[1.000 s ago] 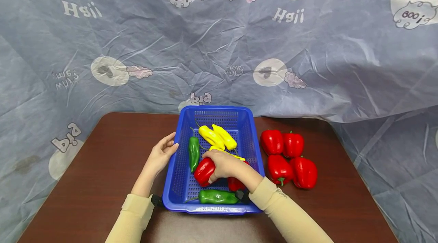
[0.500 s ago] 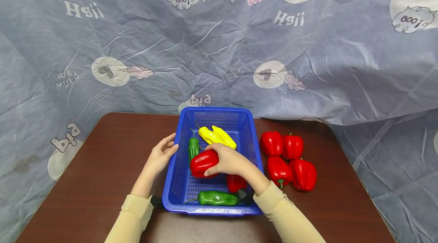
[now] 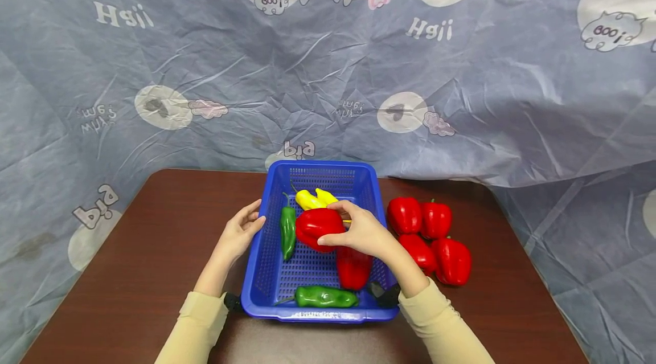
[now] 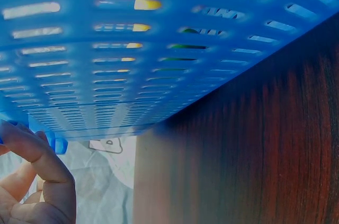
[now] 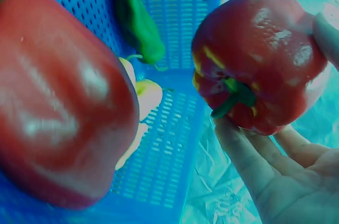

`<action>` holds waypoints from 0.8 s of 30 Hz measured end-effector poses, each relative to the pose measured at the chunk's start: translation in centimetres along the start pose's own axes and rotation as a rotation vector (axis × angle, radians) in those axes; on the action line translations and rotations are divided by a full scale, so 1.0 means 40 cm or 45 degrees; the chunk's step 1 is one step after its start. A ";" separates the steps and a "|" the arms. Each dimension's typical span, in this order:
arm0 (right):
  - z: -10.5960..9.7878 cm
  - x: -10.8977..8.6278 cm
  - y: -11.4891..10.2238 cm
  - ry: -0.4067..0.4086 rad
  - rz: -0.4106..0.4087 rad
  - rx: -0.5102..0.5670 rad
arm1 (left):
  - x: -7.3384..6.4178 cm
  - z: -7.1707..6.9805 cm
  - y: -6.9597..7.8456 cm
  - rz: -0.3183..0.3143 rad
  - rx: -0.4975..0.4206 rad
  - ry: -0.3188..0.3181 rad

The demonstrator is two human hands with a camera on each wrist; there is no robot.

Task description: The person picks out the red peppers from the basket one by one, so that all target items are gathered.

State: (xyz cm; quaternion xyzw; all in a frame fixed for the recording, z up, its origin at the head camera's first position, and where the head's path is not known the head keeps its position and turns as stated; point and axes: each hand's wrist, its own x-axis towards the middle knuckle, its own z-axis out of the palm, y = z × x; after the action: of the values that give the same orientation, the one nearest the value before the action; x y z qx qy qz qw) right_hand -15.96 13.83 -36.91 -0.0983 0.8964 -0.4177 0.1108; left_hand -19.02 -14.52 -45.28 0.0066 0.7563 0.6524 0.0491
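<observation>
Holding the red pepper [image 3: 315, 227] securely round its body, high enough to clear the lower pepper [image 3: 353, 270] and the wall of the blue basket [image 3: 277, 313], is how I'd judge this step goes well. My right hand [image 3: 365, 233] grasps it, thumb on the near side, fingers beyond, above the basket's middle. My left hand [image 3: 243, 228] rests at the left rim, fingers loosely bent. Four loose peppers [image 3: 405, 215] sit on the worktop [image 3: 179, 227], right of the basket.

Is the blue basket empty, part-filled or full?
Part-filled: in the head view, the blue basket holds two green peppers, yellow peppers and a red pepper, bare floor between; the right hand grips another red pepper.
</observation>
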 end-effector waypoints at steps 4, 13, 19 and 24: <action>-0.028 -0.018 0.009 0.033 0.009 0.117 | -0.001 -0.002 0.000 0.001 -0.011 -0.002; -0.094 -0.077 0.047 0.104 0.058 0.388 | -0.009 -0.009 0.008 -0.013 0.041 -0.007; -0.141 -0.122 0.069 0.190 0.077 0.505 | -0.007 -0.013 0.006 -0.016 0.055 -0.020; -0.177 -0.165 0.096 0.250 0.083 0.543 | -0.003 -0.007 0.004 -0.010 0.057 -0.019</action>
State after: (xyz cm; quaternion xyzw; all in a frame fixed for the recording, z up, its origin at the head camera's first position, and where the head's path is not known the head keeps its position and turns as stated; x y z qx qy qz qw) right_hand -11.96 23.18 -34.64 -0.0027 0.7970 -0.6014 0.0549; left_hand -18.93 -14.79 -45.06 0.0097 0.7703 0.6350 0.0570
